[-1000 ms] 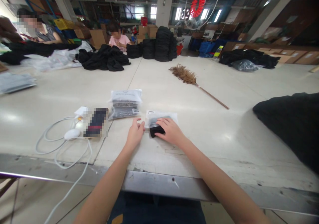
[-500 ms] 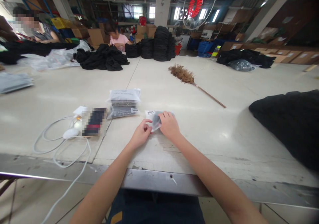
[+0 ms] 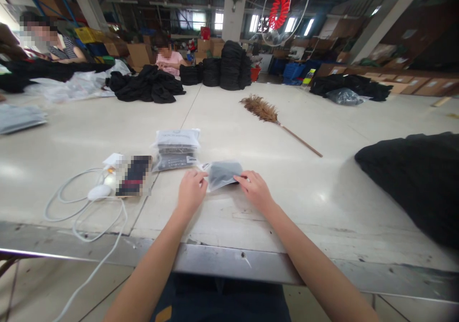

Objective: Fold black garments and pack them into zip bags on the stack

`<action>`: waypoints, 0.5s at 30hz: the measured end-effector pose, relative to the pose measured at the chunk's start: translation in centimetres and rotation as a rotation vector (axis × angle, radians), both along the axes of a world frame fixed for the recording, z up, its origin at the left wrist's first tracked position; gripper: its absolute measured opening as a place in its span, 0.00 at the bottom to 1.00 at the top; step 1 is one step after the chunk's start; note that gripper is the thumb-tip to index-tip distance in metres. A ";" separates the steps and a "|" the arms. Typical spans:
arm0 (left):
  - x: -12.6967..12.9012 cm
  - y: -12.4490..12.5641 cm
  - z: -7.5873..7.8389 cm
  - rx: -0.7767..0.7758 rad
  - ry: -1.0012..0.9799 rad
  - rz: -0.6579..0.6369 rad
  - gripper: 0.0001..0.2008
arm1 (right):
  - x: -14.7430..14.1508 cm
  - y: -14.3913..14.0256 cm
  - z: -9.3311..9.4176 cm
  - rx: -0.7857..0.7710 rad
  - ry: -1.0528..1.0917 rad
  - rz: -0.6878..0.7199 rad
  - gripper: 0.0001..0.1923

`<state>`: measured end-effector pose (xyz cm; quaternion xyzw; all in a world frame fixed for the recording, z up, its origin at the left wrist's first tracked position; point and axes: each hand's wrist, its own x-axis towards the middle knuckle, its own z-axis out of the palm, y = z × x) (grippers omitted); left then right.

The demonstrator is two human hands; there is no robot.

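A frosted plastic bag [image 3: 221,176] with a dark folded item inside lies flat on the table in front of me. At its left end, my left hand [image 3: 192,189] is closed, with thumb and fingertips on the bag's edge. My right hand [image 3: 256,189] is at the other end; its forefinger stretches out and touches the bag, while the other fingers are partly bent and apart from it. Just behind my left hand, to the left, stands a small stack of similar filled bags [image 3: 176,151] with printing on them.
A phone [image 3: 134,176] and a white cable [image 3: 120,236] lie at left. Farther off are a feather duster [image 3: 263,109], black cloth piles [image 3: 147,85] and black stacks [image 3: 231,66]. A large black heap [image 3: 412,178] is at right. Two people sit across the table.
My right hand has drawn back to the right, off the bag's top. My left hand has shifted slightly left, and the bag now lies flatter, with more of its dark content showing.
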<state>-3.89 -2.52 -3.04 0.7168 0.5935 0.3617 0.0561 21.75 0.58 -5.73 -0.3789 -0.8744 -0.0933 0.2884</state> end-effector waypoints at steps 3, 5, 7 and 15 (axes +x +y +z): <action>2.5 1.2 2.2 0.120 0.083 -0.170 0.14 | -1.0 0.3 -0.3 0.001 0.024 0.060 0.14; 4.1 2.4 2.9 0.035 0.154 -0.360 0.19 | -1.4 0.3 -0.3 -0.024 0.018 0.064 0.11; 5.2 3.5 2.8 -0.108 0.266 -0.487 0.28 | -1.2 0.2 -0.2 -0.053 0.015 0.018 0.08; 6.9 4.7 -0.7 -0.029 0.250 -0.351 0.20 | 1.3 1.2 -0.3 -0.294 0.166 -0.064 0.08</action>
